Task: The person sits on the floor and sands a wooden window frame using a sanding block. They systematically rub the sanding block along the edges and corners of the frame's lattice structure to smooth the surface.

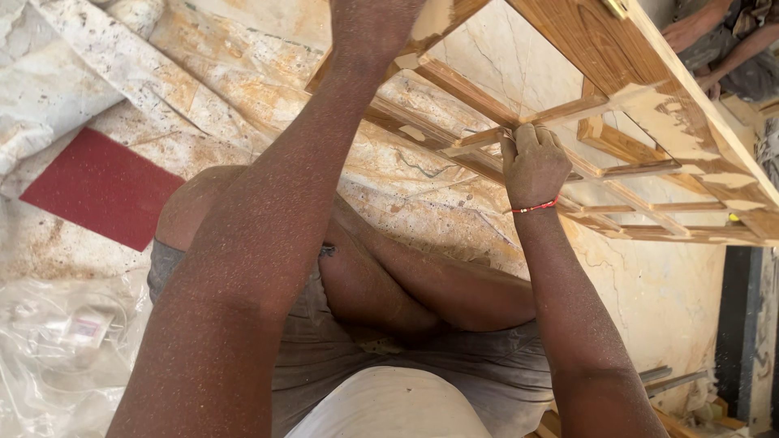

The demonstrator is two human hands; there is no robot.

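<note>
We look down on a wooden frame (649, 89) of crossing slats, lying tilted across a marble floor (243, 73). Patches of pale filler show on its wide outer rail and on several slats.

The right hand (533, 166) is closed into a loose fist on a slat junction near the middle of the frame, fingers curled down against the wood. Something small and pale seems pinched at its fingertips; we cannot tell what it is. A red thread (535, 208) circles the wrist.

The left arm runs up past the frame's near corner and out of the top edge, so the left hand is out of sight and we cannot report its grip.

Our bent legs, dusted with fine powder, lie below the frame. A red sheet (101, 186) lies on the floor at left, with clear plastic (65, 349) beneath it. Another person's arm (698, 28) shows at top right.
</note>
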